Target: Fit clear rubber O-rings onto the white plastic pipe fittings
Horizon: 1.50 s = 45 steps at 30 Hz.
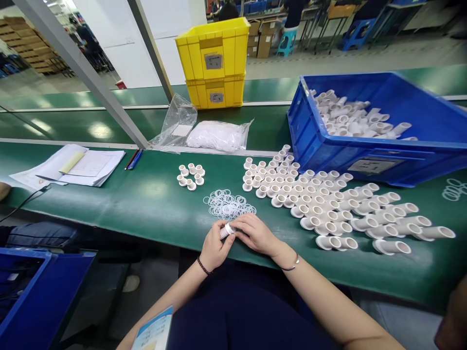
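Observation:
My left hand (213, 245) is closed around a small white plastic fitting (226, 230) at the near edge of the green table (153, 204). My right hand (255, 232) meets it from the right, fingers pinched at the fitting's end. Just beyond my hands lies a loose pile of thin white rings (228, 204). Several fittings (190, 176) stand in a small cluster to the left of the pile. A large spread of upright white fittings (321, 204) covers the table to the right.
A blue bin (383, 155) with more white fittings sits at the back right. Two stacked yellow crates (213, 63) stand behind, with plastic bags (215, 135) in front of them. Papers and pens (80, 165) lie at the left. A blue crate (32, 291) is below left.

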Each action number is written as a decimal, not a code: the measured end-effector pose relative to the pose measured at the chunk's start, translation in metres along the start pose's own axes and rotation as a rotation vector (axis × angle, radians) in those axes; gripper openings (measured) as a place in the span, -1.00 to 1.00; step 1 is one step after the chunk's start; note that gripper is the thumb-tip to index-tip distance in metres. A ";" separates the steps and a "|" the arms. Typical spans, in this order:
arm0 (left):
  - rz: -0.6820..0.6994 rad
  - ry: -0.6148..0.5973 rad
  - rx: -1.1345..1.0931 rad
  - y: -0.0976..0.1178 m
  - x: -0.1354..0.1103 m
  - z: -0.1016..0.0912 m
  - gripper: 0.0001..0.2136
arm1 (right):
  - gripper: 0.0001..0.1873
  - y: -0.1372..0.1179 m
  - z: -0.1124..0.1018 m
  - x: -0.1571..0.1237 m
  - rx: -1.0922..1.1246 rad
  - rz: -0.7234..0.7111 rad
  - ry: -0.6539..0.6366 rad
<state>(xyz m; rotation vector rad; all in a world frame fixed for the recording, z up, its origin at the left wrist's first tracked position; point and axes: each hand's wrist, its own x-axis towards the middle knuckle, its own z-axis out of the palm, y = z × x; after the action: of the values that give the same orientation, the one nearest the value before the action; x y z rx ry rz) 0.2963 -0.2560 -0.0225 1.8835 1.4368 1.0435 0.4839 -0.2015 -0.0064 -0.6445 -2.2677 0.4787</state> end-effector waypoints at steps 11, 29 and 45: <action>0.019 0.020 0.019 0.000 0.001 -0.001 -0.73 | -0.64 0.001 -0.001 0.000 0.026 -0.009 -0.047; 0.354 -0.176 0.242 0.004 -0.001 0.000 -0.78 | -0.70 -0.009 0.013 0.003 0.216 0.465 -0.128; 0.165 -0.262 -0.148 -0.015 0.002 0.002 -0.78 | -0.75 -0.005 0.012 0.003 0.160 0.554 -0.044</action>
<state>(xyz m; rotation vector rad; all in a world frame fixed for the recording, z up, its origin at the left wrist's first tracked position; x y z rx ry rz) 0.2899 -0.2499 -0.0347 1.9713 1.0432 0.9101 0.4716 -0.2054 -0.0108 -1.1903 -2.0441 0.9348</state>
